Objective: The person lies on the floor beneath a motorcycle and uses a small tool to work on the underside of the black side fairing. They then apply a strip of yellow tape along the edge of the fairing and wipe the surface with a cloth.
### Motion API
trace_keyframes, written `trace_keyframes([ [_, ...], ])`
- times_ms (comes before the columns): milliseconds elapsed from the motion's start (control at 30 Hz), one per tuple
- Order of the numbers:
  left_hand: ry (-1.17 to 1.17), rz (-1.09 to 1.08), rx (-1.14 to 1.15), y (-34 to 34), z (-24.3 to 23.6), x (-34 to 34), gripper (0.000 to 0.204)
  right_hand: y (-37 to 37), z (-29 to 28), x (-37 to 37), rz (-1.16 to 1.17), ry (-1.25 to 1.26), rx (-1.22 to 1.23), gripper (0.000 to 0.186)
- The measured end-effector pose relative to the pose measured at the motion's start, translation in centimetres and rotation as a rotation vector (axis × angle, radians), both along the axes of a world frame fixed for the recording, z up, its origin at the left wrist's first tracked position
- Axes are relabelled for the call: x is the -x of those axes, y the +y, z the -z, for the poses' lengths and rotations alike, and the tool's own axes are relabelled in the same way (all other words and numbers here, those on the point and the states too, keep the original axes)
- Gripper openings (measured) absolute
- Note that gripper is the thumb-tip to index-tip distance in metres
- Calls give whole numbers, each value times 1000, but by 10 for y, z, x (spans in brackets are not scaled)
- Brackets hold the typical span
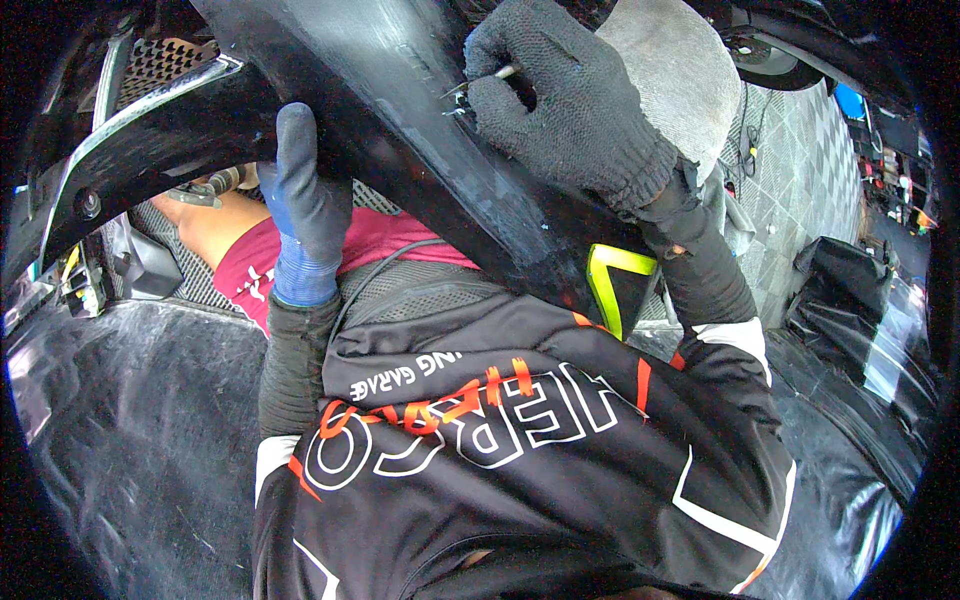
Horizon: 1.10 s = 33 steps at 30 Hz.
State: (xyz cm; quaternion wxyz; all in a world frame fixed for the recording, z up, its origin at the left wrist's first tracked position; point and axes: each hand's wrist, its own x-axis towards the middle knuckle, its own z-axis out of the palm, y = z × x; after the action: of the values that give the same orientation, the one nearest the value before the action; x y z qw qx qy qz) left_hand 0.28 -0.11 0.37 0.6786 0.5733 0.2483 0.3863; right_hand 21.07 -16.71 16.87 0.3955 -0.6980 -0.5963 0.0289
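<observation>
The right hand (572, 105), in a black knitted glove, pinches a slim silvery tool (507, 72) between thumb and fingers; just left of them, its thin tip meets a glossy black, curved, plastic-looking panel (400, 120). The left hand (310, 200), in a dark-coated blue knit glove, lays its thumb along that panel; whether its hidden fingers are closed, I cannot tell.

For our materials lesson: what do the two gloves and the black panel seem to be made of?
Right glove: matt, dark knitted yarn; bumpy texture and ribbed cuff show. Left glove: blue, ribbed knit cuff; smoother dark coating, perhaps rubber, on the thumb. Black panel: likely plastic, glossy with pale scuffs; or painted metal.
</observation>
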Motion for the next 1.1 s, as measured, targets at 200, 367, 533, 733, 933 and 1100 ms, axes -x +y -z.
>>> trace_keyframes([
  [200,-56,8,151,-2,-6,-2,37,-5,0,-3,-66,-28,-35,16],
  [367,-31,-20,21,-2,-5,-1,38,-4,0,-1,-85,-33,-64,17],
  [533,68,-62,-301,-6,-1,-3,38,-4,0,-1,-43,-38,-2,18],
  [733,52,-27,-229,-1,-3,-3,40,-6,5,-5,-87,-60,-70,18],
  [933,36,-20,-75,-4,-8,-3,39,-7,1,-4,-101,-69,-45,17],
  [1100,58,-56,-158,-5,-13,-6,40,-3,0,-1,-75,-71,-72,17],
])
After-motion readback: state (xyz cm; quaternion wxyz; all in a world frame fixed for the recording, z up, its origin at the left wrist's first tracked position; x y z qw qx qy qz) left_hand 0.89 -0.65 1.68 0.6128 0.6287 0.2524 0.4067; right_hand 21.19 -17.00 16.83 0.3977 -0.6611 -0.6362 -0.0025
